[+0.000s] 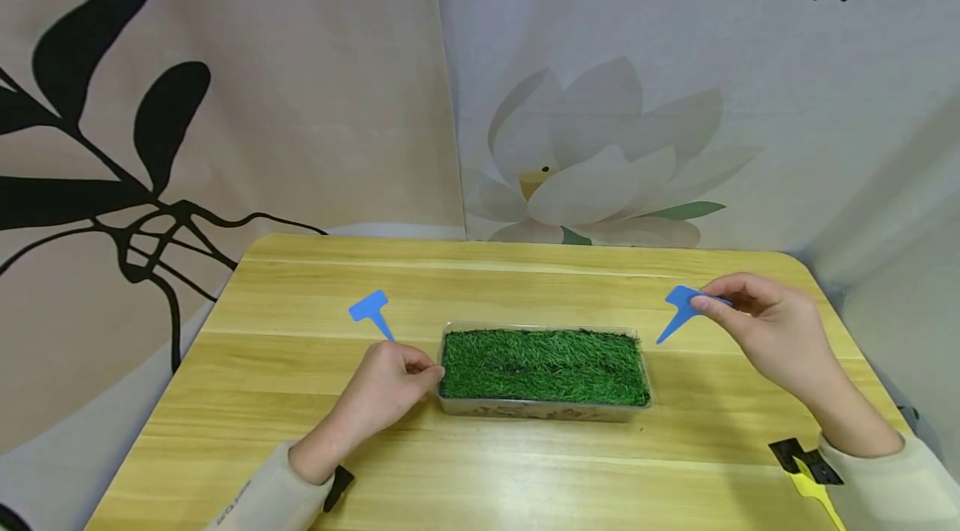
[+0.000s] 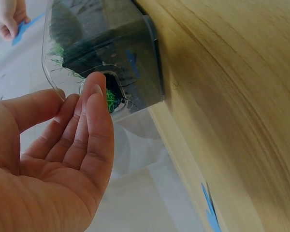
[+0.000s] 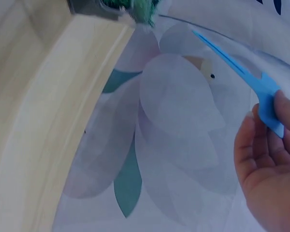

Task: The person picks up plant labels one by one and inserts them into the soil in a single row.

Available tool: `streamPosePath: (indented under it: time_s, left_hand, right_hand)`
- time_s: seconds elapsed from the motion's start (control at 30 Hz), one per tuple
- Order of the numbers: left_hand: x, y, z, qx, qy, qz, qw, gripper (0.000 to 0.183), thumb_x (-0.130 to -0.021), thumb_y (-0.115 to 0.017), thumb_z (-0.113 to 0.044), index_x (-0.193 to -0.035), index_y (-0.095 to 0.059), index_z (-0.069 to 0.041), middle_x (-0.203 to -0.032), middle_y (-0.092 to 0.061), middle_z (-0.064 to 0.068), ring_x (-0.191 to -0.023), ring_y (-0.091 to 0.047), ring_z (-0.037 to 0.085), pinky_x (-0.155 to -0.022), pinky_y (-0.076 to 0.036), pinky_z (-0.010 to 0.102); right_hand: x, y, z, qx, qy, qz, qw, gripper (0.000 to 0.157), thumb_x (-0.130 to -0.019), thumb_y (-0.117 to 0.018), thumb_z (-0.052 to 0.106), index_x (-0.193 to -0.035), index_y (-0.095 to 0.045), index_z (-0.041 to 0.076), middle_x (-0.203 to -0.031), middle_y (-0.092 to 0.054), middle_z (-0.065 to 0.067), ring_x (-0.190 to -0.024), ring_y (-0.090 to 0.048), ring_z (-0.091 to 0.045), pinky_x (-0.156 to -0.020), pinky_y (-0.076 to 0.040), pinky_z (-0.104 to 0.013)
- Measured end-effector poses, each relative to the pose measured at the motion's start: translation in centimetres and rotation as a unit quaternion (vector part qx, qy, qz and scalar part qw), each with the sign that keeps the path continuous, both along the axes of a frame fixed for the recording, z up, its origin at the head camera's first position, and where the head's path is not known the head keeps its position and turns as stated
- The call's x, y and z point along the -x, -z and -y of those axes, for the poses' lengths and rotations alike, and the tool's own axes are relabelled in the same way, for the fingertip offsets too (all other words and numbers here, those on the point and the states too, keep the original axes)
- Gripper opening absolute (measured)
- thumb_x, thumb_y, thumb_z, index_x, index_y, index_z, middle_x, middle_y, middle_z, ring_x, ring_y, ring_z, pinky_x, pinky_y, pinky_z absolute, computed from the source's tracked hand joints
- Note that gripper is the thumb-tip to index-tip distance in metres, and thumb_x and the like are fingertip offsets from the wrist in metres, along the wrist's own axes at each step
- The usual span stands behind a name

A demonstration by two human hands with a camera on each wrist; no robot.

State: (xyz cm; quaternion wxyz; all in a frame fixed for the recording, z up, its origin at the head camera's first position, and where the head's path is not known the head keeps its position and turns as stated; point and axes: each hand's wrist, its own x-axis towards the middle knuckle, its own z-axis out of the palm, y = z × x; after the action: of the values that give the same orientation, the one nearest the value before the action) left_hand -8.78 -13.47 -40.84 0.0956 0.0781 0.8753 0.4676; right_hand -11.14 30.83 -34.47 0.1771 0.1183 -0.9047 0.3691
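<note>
A clear plastic container (image 1: 540, 412) filled with green artificial grass (image 1: 543, 366) stands on the table. At its left end, my left hand (image 1: 382, 393) pinches the rim between thumb and fingers, as the left wrist view shows. My right hand (image 1: 780, 339) holds a blue T-shaped plant label (image 1: 681, 308) in the air, right of the container. Its wide head is between thumb and fingers, and the pointed stem (image 3: 222, 55) slants down toward the container. Another blue plant label (image 1: 369, 308) lies on the table just beyond my left hand, its tip hidden behind the hand.
The wooden table (image 1: 315, 264) has rounded far corners. Behind it hangs a pale curtain (image 1: 337, 81) with printed leaves and a flower. A yellow plant label (image 1: 813, 491) lies near the right sleeve, partly hidden by a black strap piece (image 1: 795, 458).
</note>
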Motion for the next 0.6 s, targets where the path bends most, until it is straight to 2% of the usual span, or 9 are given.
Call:
streamPosePath:
  time_s: [0.13,0.23,0.47,0.6]
  left_hand:
    - [0.0,0.0,0.0,0.002,-0.004,0.001,1.0,0.021,-0.095,-0.074,-0.008,-0.076,-0.081,-0.015,-0.053,-0.053,-0.008,-0.046,-0.031,0.006,-0.045,-0.025,0.021]
    - [0.0,0.1,0.0,0.002,-0.005,0.001,1.0,0.02,-0.095,-0.074,-0.008,-0.077,-0.081,-0.014,-0.054,-0.056,-0.007,-0.047,-0.033,0.006,-0.045,-0.026,0.021]
    - [0.0,0.2,0.0,-0.003,-0.005,0.005,1.0,0.019,-0.095,-0.073,-0.009,-0.078,-0.081,-0.013,-0.06,-0.065,0.003,-0.046,-0.034,0.007,-0.044,-0.027,0.021]
    - [0.0,0.3,0.0,-0.004,-0.007,0.006,1.0,0.019,-0.095,-0.073,-0.009,-0.079,-0.081,-0.013,-0.062,-0.066,0.004,-0.047,-0.035,0.007,-0.045,-0.027,0.021]
  right_hand:
    - [-0.2,1.0,1.1,0.005,-0.009,-0.019,1.0,0.018,-0.085,-0.085,-0.002,-0.091,-0.077,0.013,-0.081,-0.073,0.013,-0.074,-0.062,0.004,-0.065,-0.045,-0.012]
    - [-0.4,1.7,1.9,0.016,-0.019,-0.016,1.0,0.019,-0.084,-0.085,-0.004,-0.09,-0.077,0.013,-0.082,-0.073,0.01,-0.075,-0.063,0.003,-0.071,-0.047,-0.01]
    - [-0.7,3.6,3.0,0.033,-0.046,0.012,0.998,0.018,-0.089,-0.081,-0.003,-0.091,-0.076,0.014,-0.082,-0.073,0.005,-0.075,-0.064,-0.003,-0.068,-0.049,-0.016]
    - [-0.7,4.6,3.3,0.032,-0.056,0.02,0.998,0.019,-0.09,-0.08,-0.003,-0.092,-0.076,0.016,-0.083,-0.073,0.006,-0.076,-0.064,-0.005,-0.068,-0.049,-0.017]
